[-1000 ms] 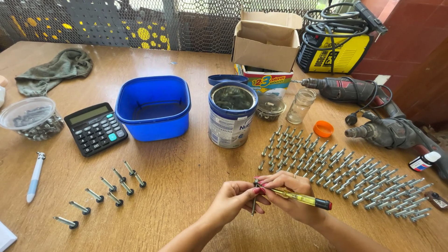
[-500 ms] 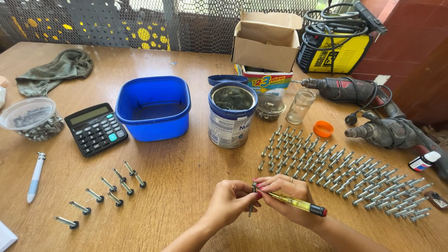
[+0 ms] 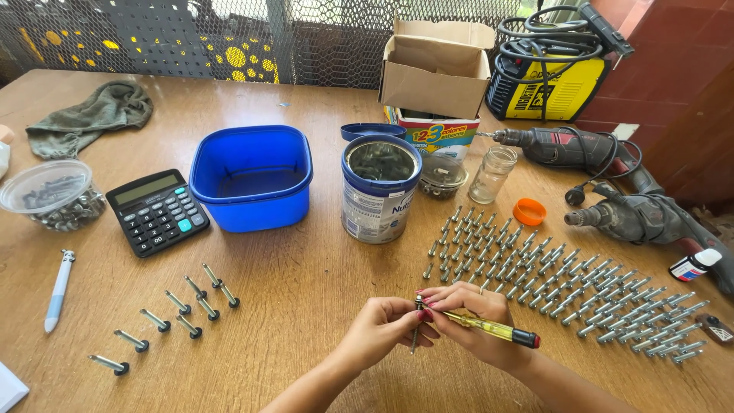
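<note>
Hands meet at 6 o'clock | left hand (image 3: pixel 380 325) fingers pinch bolt (image 3: pixel 414 336) | right hand (image 3: pixel 474 321) grips yellow screwdriver (image 3: pixel 489 330) | bolt rows (image 3: pixel 566 283) at 3 o'clock

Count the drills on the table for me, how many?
2. One drill lies by the yellow machine; the other drill lies nearer, at the table's right edge. None looks hidden.

An open brown cardboard box (image 3: pixel 436 65) stood at the far edge of the table, with a colourful printed carton (image 3: pixel 442 138) just in front of it. Nearer, a round blue tin (image 3: pixel 380 190) with a white label stood open beside a blue tub. To the left lay a black calculator (image 3: pixel 157 211), its grey screen tilted upward. A small white bottle (image 3: pixel 694 265) with a red-and-blue label lay far right.
</note>
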